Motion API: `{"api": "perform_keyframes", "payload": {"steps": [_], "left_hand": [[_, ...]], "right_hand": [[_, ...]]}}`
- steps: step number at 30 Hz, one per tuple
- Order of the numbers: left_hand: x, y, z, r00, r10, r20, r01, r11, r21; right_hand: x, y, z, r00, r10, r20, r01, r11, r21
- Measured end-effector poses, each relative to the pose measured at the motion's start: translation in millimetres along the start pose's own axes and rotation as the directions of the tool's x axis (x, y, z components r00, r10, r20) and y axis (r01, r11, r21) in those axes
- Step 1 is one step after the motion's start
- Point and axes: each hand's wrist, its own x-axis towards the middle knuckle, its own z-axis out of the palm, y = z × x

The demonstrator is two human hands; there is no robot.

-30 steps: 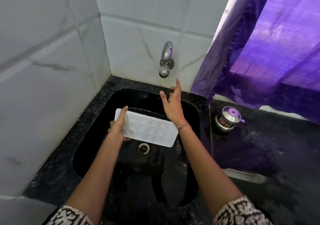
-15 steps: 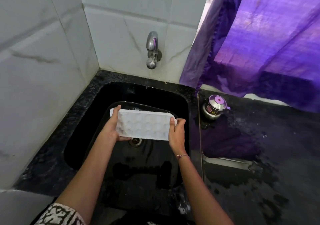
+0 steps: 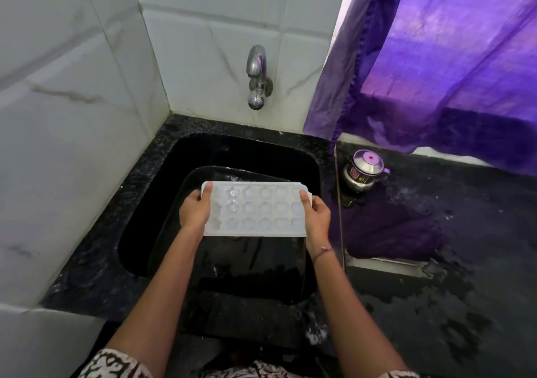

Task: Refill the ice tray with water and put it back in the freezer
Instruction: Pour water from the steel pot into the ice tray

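A white plastic ice tray (image 3: pixel 258 210) with several round cells is held level over the black sink (image 3: pixel 308 157). My left hand (image 3: pixel 194 211) grips its left end, thumb on top. My right hand (image 3: pixel 316 220) grips its right end, thumb on the rim. The cells look wet; I cannot tell how full they are. A chrome tap (image 3: pixel 257 78) juts from the white tiled wall above the sink, and no water runs from it. The tray sits below and in front of the spout.
A small steel kettle with a purple lid (image 3: pixel 363 171) stands on the wet black counter (image 3: pixel 436 290) right of the sink. A purple curtain (image 3: pixel 436 58) hangs at the back right. White tiled walls (image 3: pixel 58 145) close the left and rear.
My right hand came down from near the tap and took the tray's right end. The tray now lies level, held by both hands, closer to me.
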Motion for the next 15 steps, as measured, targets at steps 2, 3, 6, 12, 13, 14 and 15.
{"api": "perform_keyframes", "payload": {"steps": [2, 3, 6, 12, 13, 14, 15], "left_hand": [[-2, 0, 4, 0.997, 0.081, -0.020, -0.080, 0.996, 0.029], [-4, -1, 5, 0.993, 0.114, -0.011, -0.114, 0.993, 0.019], [-5, -6, 15, 0.985, 0.168, 0.027, -0.166, 0.985, -0.053], [-21, -10, 39, 0.983, 0.147, 0.106, -0.150, 0.988, 0.024], [-23, -9, 44, 0.986, 0.127, 0.111, -0.130, 0.991, 0.021], [-25, -9, 49, 0.988, 0.102, 0.113, -0.103, 0.995, 0.001], [-27, -9, 54, 0.991, 0.071, 0.112, -0.069, 0.997, -0.019]], "right_hand": [[7, 12, -7, 0.996, 0.092, 0.013, -0.092, 0.996, 0.003], [8, 12, -11, 0.992, 0.122, 0.023, -0.122, 0.993, 0.002], [2, 2, -26, 0.984, 0.173, 0.045, -0.172, 0.985, -0.015], [3, 3, -51, 0.994, 0.082, -0.069, -0.091, 0.984, -0.151], [4, 5, -54, 0.993, 0.068, -0.092, -0.084, 0.979, -0.185], [6, 5, -58, 0.993, 0.055, -0.102, -0.076, 0.974, -0.215], [9, 5, -63, 0.993, 0.049, -0.106, -0.074, 0.968, -0.241]]}}
